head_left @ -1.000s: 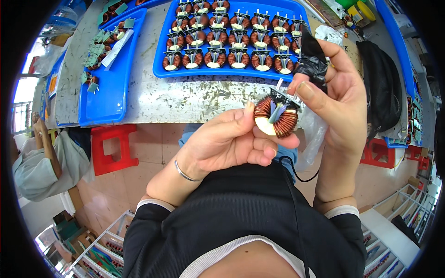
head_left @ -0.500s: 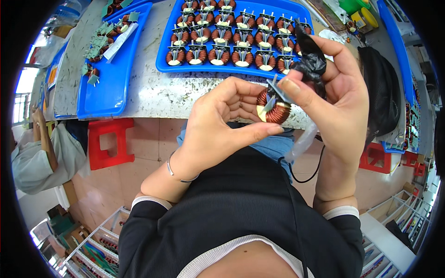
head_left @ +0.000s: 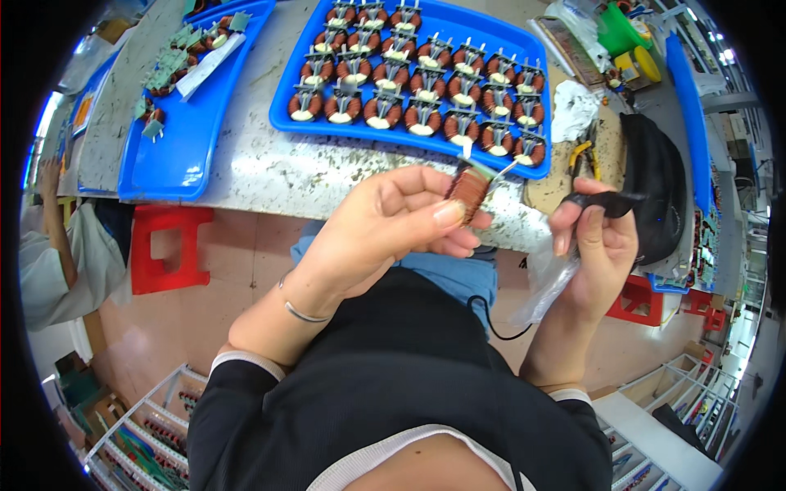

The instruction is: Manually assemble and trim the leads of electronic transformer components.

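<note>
My left hand (head_left: 381, 225) pinches a copper-wound ring coil (head_left: 470, 195) between thumb and fingers, just off the near edge of the bench. The coil is turned side-on, with a small green base plate and metal pins at its upper end. To the right, my right hand (head_left: 598, 258) is closed around a black-wrapped strip-like thing (head_left: 612, 201), whose exact kind I cannot make out. Clear plastic (head_left: 547, 282) hangs beside that hand. The black thing and the coil are apart.
A blue tray (head_left: 282, 119) ahead holds rows of similar coils standing upright. Another blue tray (head_left: 176, 176) at left carries coils with green plates and a white paper strip. Yellow-handled pliers (head_left: 580, 155), white crumpled material (head_left: 573, 110) and a black bag (head_left: 659, 192) lie at right.
My right hand has drawn away from the coil, rightward and down, with the black thing. My left hand has turned the coil side-on. The whole view has shifted slightly.
</note>
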Demonstrator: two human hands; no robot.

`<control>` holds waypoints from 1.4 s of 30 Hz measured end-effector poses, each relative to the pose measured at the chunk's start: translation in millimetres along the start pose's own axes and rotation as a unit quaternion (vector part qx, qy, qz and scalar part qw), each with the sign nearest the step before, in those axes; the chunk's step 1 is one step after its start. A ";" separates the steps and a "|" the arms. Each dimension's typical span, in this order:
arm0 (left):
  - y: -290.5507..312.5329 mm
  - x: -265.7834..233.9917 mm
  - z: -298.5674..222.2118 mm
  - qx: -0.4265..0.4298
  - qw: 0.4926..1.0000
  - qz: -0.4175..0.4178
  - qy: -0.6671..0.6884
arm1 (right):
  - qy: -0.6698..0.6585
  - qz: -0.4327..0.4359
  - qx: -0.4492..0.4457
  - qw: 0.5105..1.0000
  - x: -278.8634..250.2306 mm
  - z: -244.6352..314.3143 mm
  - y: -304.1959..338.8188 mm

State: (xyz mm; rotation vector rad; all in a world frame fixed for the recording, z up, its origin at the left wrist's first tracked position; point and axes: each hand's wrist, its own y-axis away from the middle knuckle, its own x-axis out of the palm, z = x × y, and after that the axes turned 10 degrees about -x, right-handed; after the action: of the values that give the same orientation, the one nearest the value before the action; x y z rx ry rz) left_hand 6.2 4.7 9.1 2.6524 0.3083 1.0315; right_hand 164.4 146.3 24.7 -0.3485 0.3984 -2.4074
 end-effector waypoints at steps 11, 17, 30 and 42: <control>-3.2 -1.6 6.9 0.040 0.999 0.003 0.031 | -0.035 0.010 0.025 0.999 6.9 5.9 11.5; -9.5 -2.4 10.0 0.061 0.997 -0.025 0.026 | 0.068 0.082 0.001 0.994 25.8 10.2 6.2; -10.5 -2.4 9.3 0.130 0.985 -0.104 -0.043 | 0.158 0.133 0.000 0.978 36.8 10.7 -2.9; -8.4 -14.8 6.5 0.125 0.983 -0.124 -0.055 | 0.157 0.105 0.026 0.982 24.4 8.7 -5.1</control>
State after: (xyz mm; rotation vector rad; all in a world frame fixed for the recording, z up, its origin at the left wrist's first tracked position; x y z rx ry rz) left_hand -0.9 7.1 -7.6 2.7823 0.7685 0.8116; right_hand 146.4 132.5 38.1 0.0968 0.4855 -2.2611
